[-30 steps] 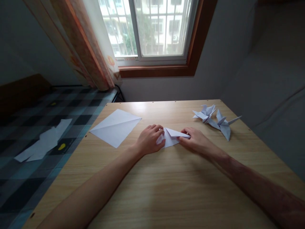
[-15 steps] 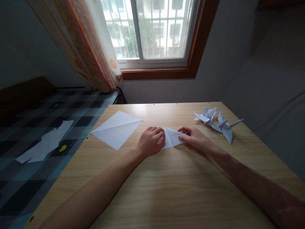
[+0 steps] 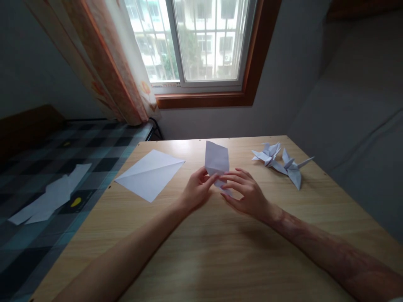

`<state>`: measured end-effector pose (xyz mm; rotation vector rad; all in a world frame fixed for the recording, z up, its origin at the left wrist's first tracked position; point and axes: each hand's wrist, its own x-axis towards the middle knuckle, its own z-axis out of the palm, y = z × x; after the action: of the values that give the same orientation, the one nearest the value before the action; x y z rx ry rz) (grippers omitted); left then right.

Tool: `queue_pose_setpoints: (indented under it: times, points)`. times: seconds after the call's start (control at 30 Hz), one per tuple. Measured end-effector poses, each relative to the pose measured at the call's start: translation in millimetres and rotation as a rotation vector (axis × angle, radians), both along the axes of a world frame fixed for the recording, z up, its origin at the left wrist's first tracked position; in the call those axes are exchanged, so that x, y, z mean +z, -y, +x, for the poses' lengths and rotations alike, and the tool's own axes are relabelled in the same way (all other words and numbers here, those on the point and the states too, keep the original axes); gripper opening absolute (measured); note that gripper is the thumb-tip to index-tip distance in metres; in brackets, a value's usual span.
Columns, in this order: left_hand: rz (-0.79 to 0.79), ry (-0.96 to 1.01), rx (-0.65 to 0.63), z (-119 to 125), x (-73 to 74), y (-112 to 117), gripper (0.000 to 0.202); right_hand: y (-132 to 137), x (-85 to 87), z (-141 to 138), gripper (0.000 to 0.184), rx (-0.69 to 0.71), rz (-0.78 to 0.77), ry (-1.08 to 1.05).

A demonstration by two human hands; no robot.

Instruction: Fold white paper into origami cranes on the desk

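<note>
A small folded white paper piece (image 3: 217,159) stands upright above the wooden table (image 3: 220,251), lifted off its surface. My left hand (image 3: 197,191) pinches its lower left edge. My right hand (image 3: 244,193) grips its lower right part, fingers curled toward the left hand. A flat white sheet folded into a triangle (image 3: 150,173) lies on the table to the left of my hands. Two finished white paper cranes (image 3: 280,161) sit at the table's far right.
A bed with a dark checked cover (image 3: 47,176) runs along the table's left side, with white paper scraps (image 3: 50,197) on it. Behind the table are a window (image 3: 195,42) and a curtain (image 3: 107,63). A grey wall stands on the right.
The folded piece lay flat on the table under both hands; now both hands have lifted it and turned it upright. The camera view shifted slightly.
</note>
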<state>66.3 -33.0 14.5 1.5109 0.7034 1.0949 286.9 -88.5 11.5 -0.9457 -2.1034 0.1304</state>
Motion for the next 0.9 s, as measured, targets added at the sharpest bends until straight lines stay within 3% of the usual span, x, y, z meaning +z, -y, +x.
queue_pose_setpoints:
  times: [0.13,0.2,0.27,0.33,0.4,0.47,0.63,0.8,0.9]
  points:
    - [-0.071,-0.002,0.007,-7.7,-0.6,-11.4,0.045,1.4,4.1,3.8,0.019,0.016,-0.075,-0.156]
    - [-0.091,-0.047,-0.072,-14.1,5.7,-15.0,0.047,-5.6,2.3,7.8,0.026,-0.109,-0.118,-0.307]
    - [-0.128,-0.151,-0.232,-18.8,13.4,-15.5,0.050,-16.9,-4.4,12.5,0.047,-0.209,-0.201,-0.437]
    - [-0.176,-0.230,-0.387,-20.9,19.3,-13.7,0.053,-29.1,-14.2,17.2,0.066,-0.203,-0.368,-0.572]
    - [-0.190,-0.301,-0.449,-20.8,21.8,-11.3,0.056,-38.4,-23.3,21.0,0.071,-0.092,-0.615,-0.645]
    - [-0.146,-0.413,-0.397,-19.9,21.0,-9.7,0.057,-43.1,-28.9,23.1,0.071,-0.038,-0.721,-0.655]
    - [0.161,-0.810,-0.021,-20.1,12.2,-8.1,0.051,-41.5,-30.1,22.2,0.072,-0.120,-0.717,-0.746]
    - [0.428,-1.015,0.260,-19.1,-1.7,-5.0,0.033,-36.5,-31.2,19.5,0.051,-0.209,-0.717,-0.642]
    - [0.684,-1.028,0.264,-18.5,-8.3,-5.4,0.024,-34.8,-35.0,18.6,0.039,-0.193,-0.749,-0.636]
